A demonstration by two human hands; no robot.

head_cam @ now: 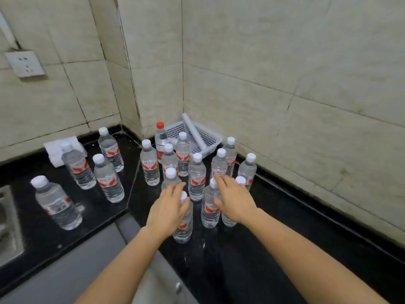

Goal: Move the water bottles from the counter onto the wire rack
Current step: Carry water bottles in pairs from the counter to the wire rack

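Several clear water bottles with white caps and red labels stand on the black counter [274,227]. One cluster [195,176] fills the corner and a looser group [108,178] stands to the left. My left hand [168,207] reaches over the nearest bottle [183,224]; its fingers are fairly straight and the bottle's neck sits between thumb and index finger. My right hand [233,198] is spread over a neighbouring bottle [209,212], thumb across its shoulder. Neither hand clearly grips. The wire rack is out of view.
A white perforated basket [208,137] with a white roll in it sits in the tiled corner, a red-capped bottle [160,137] beside it. A white packet [55,150] lies at the back left. A sink [8,227] is at far left, a wall socket [25,63] above.
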